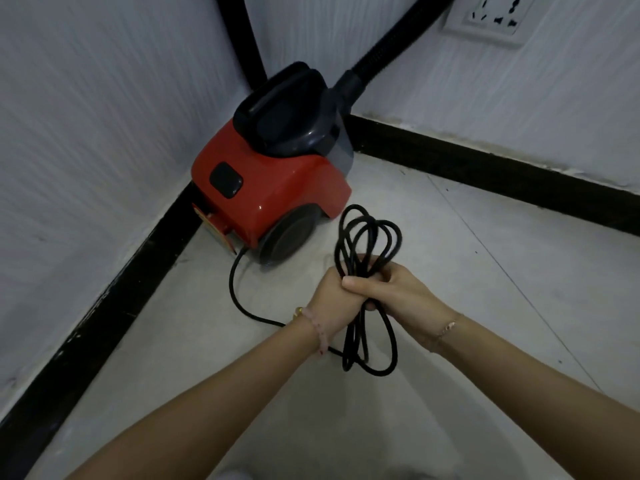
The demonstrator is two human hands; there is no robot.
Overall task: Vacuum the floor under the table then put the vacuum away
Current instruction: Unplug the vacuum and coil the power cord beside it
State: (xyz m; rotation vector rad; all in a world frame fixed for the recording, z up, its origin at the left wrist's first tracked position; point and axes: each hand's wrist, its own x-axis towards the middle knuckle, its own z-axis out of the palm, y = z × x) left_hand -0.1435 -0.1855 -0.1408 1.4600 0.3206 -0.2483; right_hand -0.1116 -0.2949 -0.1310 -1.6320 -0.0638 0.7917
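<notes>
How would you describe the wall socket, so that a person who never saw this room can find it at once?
Start at the red vacuum standing in the corner where two white walls meet. Follow its black hose up along the right-hand wall. The socket is the white square plate beside the hose at the top, the only fitting on either wall, with nothing plugged in.

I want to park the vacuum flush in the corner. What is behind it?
Behind the vacuum the two white walls and black skirting meet; its hose climbs there. The floor directly behind is hidden by its body.
</notes>
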